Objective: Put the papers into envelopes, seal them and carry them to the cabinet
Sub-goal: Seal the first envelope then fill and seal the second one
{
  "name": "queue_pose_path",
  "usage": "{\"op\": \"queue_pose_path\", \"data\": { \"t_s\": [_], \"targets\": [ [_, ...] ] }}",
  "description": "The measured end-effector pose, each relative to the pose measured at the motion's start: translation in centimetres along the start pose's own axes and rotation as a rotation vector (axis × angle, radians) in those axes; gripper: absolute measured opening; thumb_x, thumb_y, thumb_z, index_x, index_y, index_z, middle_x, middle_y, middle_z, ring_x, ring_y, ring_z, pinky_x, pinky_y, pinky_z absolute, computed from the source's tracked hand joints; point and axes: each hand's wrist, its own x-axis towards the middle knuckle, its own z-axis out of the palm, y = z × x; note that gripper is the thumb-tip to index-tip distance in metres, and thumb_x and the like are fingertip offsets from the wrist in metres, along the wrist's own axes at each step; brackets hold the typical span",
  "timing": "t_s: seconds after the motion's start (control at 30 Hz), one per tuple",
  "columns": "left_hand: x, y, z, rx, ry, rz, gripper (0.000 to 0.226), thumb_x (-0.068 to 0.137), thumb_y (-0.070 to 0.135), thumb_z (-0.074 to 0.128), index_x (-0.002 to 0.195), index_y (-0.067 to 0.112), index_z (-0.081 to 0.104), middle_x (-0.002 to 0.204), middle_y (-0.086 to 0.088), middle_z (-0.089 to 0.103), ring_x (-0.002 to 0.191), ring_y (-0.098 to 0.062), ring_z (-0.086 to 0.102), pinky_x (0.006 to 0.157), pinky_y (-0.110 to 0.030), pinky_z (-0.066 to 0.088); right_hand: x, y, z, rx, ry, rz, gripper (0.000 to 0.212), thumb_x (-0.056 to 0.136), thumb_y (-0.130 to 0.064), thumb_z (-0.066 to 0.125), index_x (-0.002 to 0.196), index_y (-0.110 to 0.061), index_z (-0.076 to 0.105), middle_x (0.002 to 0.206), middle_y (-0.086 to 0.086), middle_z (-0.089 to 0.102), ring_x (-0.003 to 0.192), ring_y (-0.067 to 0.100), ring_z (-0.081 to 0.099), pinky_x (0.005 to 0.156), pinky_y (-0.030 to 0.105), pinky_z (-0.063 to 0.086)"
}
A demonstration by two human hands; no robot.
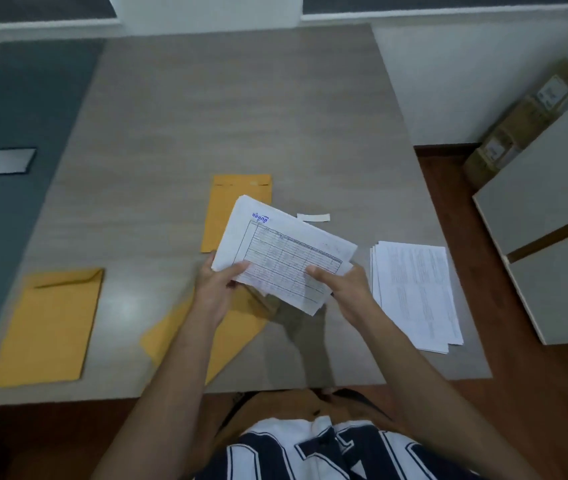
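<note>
Both hands, left (pixel 218 289) and right (pixel 346 289), pinch a sheaf of papers (pixel 282 254) with curled fingers above the bench (pixel 241 116), envelopes (pixel 50 327) lying beneath.

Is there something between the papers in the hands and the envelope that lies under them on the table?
Nothing visible. Both the left hand and the right hand hold the held papers above the table. The slanted envelope lies just below, with only the left forearm crossing over it.

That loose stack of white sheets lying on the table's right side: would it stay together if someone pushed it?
Probably not: the paper stack already looks fanned at its edges, so sheets would likely slide apart. Lifted, it would probably sag, being thin and unbound.
</note>
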Motion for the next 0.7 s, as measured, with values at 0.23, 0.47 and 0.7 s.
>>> {"op": "queue_pose_path", "data": {
  "t_s": [0.23, 0.47, 0.7],
  "targets": [
    [-1.2, 2.2, -8.1, 0.556, 0.032, 0.069, 0.037, 0.071, -0.013, 0.078, 0.101, 0.008, 0.071, 0.093, -0.006, 0.074, 0.084, -0.021, 0.071, 0.072, -0.035, 0.060, -1.4, 1.0, 5.9, -0.209, -0.074, -0.086, 0.030, 0.072, -0.007, 0.083, 0.100, -0.009, 0.072, 0.095, 0.003, 0.075, 0.087, 0.014, 0.073, 0.078, 0.029, 0.059],
    [-1.5, -0.9, -11.7, 0.631, 0.061, -0.034, 0.033, 0.069, -0.016, 0.077, 0.085, 0.012, 0.068, 0.081, 0.000, 0.069, 0.081, -0.023, 0.069, 0.067, -0.031, 0.057, -2.4, 4.3, 8.3, -0.389, -0.062, -0.059, 0.029, 0.070, -0.005, 0.085, 0.092, -0.015, 0.068, 0.086, 0.002, 0.070, 0.076, 0.012, 0.068, 0.065, 0.024, 0.058],
    [-1.5, -1.8, -13.0, 0.501, 0.056, -0.022, 0.034, 0.068, -0.018, 0.077, 0.086, 0.010, 0.069, 0.086, -0.013, 0.069, 0.082, -0.029, 0.067, 0.071, -0.045, 0.058, -2.9, 6.1, 8.9, -0.404, -0.045, -0.036, 0.037, 0.061, -0.011, 0.091, 0.093, -0.012, 0.073, 0.089, 0.004, 0.074, 0.082, 0.013, 0.071, 0.064, 0.024, 0.057]
  ]
}}
